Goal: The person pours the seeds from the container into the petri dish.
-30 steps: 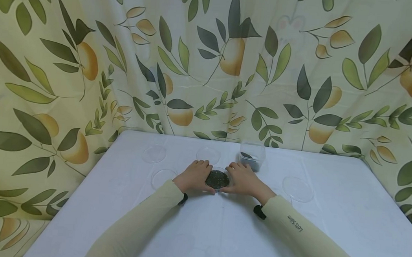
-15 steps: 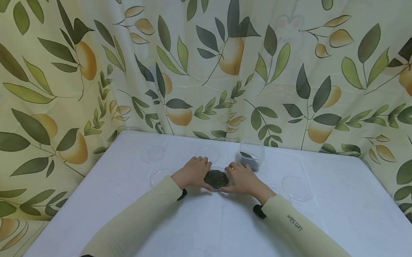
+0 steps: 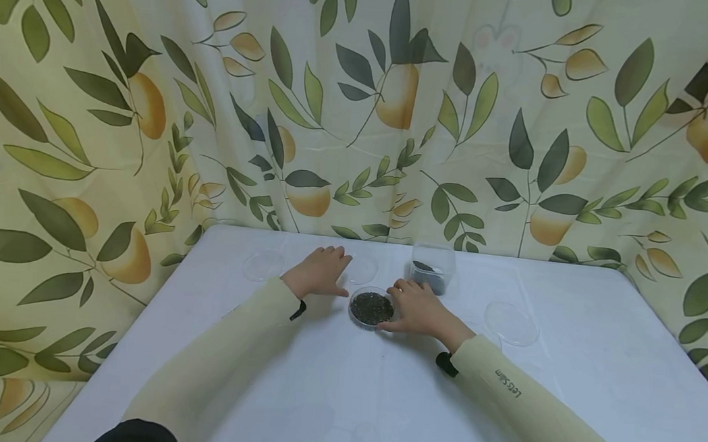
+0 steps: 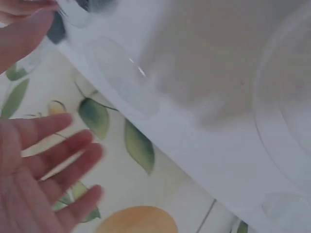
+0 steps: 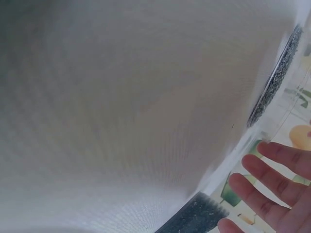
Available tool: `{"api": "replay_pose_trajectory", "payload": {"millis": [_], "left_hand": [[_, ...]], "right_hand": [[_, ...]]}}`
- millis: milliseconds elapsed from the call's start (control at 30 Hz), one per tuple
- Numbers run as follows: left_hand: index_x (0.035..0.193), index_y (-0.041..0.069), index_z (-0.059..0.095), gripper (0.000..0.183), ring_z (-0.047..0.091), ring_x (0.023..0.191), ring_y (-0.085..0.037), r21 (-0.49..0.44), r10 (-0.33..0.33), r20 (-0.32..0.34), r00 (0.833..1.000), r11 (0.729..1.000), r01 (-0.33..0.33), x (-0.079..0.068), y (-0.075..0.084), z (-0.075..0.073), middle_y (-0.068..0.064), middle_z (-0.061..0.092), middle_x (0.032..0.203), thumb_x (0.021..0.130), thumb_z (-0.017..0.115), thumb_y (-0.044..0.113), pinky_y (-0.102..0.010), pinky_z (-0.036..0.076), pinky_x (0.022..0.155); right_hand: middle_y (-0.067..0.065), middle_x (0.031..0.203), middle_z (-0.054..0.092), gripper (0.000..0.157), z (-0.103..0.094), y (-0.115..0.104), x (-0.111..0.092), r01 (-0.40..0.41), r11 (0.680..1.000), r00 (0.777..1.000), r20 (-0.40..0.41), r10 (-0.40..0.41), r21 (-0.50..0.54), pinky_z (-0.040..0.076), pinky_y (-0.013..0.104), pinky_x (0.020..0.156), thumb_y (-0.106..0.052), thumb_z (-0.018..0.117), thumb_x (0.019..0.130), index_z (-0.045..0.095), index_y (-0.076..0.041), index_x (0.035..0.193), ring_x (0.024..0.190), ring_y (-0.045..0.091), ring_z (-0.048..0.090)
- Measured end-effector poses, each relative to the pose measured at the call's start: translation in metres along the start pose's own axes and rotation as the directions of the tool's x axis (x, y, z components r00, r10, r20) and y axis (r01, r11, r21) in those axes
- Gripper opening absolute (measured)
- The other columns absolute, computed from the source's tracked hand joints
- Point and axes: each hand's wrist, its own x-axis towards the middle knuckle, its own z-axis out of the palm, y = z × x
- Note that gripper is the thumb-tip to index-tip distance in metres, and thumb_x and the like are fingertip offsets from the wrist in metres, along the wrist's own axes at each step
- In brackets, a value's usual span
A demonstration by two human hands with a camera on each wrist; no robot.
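In the head view, a clear round shallow dish (image 3: 371,308) filled with dark, coarse bits sits mid-table. My right hand (image 3: 420,311) holds its right side, with the thumb at the near rim and fingers at the far rim. The right wrist view shows the dish (image 5: 276,77) edge-on, just beyond the right fingers (image 5: 260,196). My left hand (image 3: 319,273) is left of the dish, apart from it, fingers extended and thumb spread. Just right of its fingertips lies a clear round disc (image 3: 362,270). The left wrist view shows the left fingers (image 4: 73,170) spread, holding nothing.
A clear square tub (image 3: 433,270) with dark material inside stands behind the right hand. Other clear round pieces lie on the white table (image 3: 373,398), one at far left (image 3: 263,265) and one at right (image 3: 511,324). A leaf-patterned curtain (image 3: 360,113) hangs behind.
My left hand has let go of the dish's left side and moved left and away toward the back. My right hand stays at the dish, which has barely moved.
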Motion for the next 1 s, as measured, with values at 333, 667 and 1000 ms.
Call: {"api": "replay_pose_trajectory", "payload": {"millis": [333, 667, 1000], "left_hand": [[0.140, 0.007, 0.040, 0.071, 0.041, 0.130, -0.027, 0.012, 0.159, -0.085, 0.984, 0.987, -0.158, 0.022, -0.018, 0.001, -0.011, 0.047, 0.136, 0.085, 0.064, 0.045, -0.041, 0.029, 0.113], [0.141, 0.010, 0.040, 0.079, 0.041, 0.130, -0.026, 0.025, 0.168, -0.074, 0.983, 0.986, -0.166, 0.041, -0.032, 0.016, -0.009, 0.048, 0.135, 0.079, 0.066, 0.053, -0.040, 0.029, 0.113], [0.143, 0.005, 0.037, 0.093, 0.039, 0.132, -0.029, 0.032, 0.098, -0.021, 0.995, 0.995, -0.097, 0.055, -0.035, 0.026, -0.013, 0.044, 0.139, 0.076, 0.063, 0.064, -0.041, 0.028, 0.113]], "right_hand": [[0.010, 0.113, 0.058, 0.074, 0.001, 0.003, 0.001, -0.002, 1.000, 1.000, 0.003, 0.002, 0.008, 0.042, 0.045, 0.079, -0.062, 0.067, 0.072, 0.060, -0.005, 0.118, 0.104, 0.027, 0.055], [0.010, 0.113, 0.058, 0.075, 0.002, 0.003, 0.000, -0.003, 1.000, 1.000, 0.004, 0.002, 0.017, 0.043, 0.047, 0.081, -0.063, 0.068, 0.071, 0.060, -0.005, 0.118, 0.104, 0.027, 0.056], [0.011, 0.115, 0.058, 0.073, -0.002, 0.000, -0.001, -0.001, 1.000, 1.000, 0.014, 0.001, 0.025, 0.043, 0.048, 0.084, -0.060, 0.067, 0.074, 0.059, -0.004, 0.119, 0.106, 0.025, 0.054]]}}
